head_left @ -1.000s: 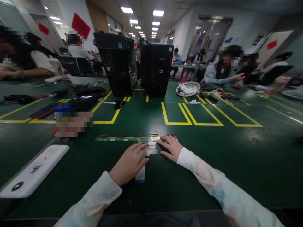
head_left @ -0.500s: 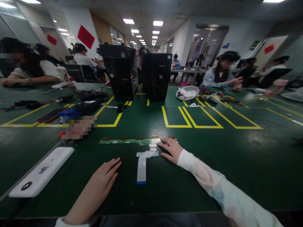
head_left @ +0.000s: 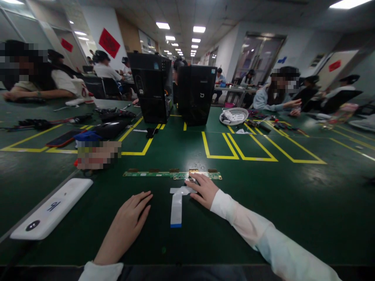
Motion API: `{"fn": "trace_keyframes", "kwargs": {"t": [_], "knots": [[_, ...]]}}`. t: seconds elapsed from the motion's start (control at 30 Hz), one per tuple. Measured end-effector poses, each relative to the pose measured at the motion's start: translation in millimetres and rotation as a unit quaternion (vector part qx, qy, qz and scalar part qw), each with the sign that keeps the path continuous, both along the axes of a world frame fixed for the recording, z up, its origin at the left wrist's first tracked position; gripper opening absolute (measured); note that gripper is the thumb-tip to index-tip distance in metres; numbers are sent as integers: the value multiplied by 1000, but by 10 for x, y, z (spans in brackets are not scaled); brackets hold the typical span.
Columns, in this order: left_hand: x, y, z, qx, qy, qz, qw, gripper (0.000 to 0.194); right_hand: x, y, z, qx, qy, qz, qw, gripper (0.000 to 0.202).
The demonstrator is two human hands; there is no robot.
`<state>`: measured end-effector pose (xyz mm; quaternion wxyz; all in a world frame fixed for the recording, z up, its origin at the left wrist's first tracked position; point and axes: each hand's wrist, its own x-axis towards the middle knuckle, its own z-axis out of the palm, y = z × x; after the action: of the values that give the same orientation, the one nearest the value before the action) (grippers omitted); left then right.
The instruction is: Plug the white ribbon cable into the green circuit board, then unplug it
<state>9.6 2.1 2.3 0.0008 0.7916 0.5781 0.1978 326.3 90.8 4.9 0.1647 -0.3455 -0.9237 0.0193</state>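
A long, narrow green circuit board (head_left: 158, 175) lies across the table in front of me. From its right half a white flat ribbon cable (head_left: 176, 207) runs toward me, bent near its top and ending in a blue tip. My right hand (head_left: 203, 190) is over the cable's upper end and the board's connector area, fingers spread, with the fingertips hiding part of the connector. Whether they press on it I cannot tell. My left hand (head_left: 131, 218) rests flat on the table to the left of the cable, fingers stretched out, touching neither cable nor board.
A white oblong device (head_left: 55, 208) lies at the left. Two black computer towers (head_left: 195, 95) stand at the back. A white basket (head_left: 233, 116) holds small parts. Yellow tape (head_left: 222, 157) marks the green table (head_left: 263, 218). Several people sit at tables around.
My right hand has moved left and slightly toward me, from the board onto the connector and the cable's upper end. My left hand has shifted a little to the right.
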Motion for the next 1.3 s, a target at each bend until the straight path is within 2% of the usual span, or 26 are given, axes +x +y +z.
{"fn": "trace_keyframes", "kwargs": {"t": [0.1,0.27,0.37,0.47,0.77,0.93,1.13,1.3], "knots": [[10,-7,14,-2,-9,6,1000,43,-1,-2,3,-11,-15,-19,1000,50],[29,-15,34,5,-20,10,1000,42,144,-14,-16,-4,-27,-1,1000,50],[37,-16,39,10,-18,5,1000,41,363,-83,-16,5,-25,17,1000,49],[38,-18,36,7,-12,5,1000,41,692,-203,-22,13,-17,4,1000,48],[23,-10,27,-1,-14,6,1000,44,2093,-833,-89,10,-10,-147,989,49],[-14,-5,12,-8,-9,5,1000,45,2699,-1227,-108,-22,-18,-250,968,55],[-34,-1,-14,-8,-15,10,1000,46,3183,-1434,-189,-21,-15,-307,951,52],[-4,-6,10,-6,-24,7,1000,46,3216,-1414,-195,-87,-18,-402,911,60]]}}
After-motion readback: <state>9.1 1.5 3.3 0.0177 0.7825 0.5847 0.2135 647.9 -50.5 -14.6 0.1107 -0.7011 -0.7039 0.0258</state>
